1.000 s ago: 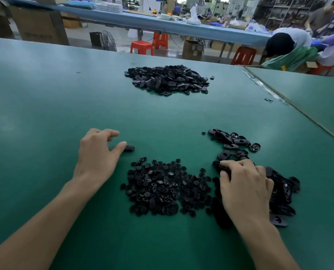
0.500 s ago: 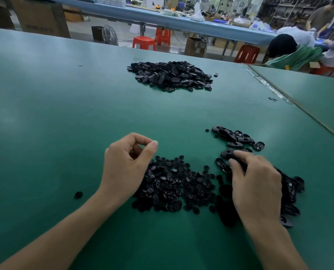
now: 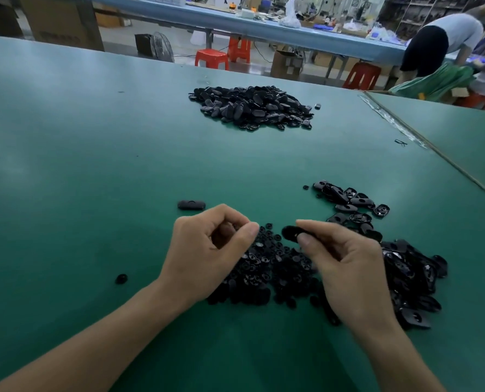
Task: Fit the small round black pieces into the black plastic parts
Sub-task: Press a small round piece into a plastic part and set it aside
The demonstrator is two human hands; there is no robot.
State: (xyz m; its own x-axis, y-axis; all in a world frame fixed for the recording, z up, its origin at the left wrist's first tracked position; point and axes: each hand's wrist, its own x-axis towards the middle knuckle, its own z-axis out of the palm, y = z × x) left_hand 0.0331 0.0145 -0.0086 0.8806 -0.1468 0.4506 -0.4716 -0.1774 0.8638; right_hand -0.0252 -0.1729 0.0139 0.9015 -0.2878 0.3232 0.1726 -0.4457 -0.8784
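right hand (image 3: 349,267) pinches a plastic part (image 3: 291,232), left hand (image 3: 204,250) curled thumb-to-index, contents unclear. misaligned push could drop whatever it holds into the round pieces (image 3: 266,261) under the fingers.

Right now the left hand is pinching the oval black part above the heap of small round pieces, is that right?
Wrong hand. The head view shows the right hand pinching the oval black part above the heap of small round pieces. The left hand is beside it with thumb and fingertips closed together; whether it holds anything is hidden.
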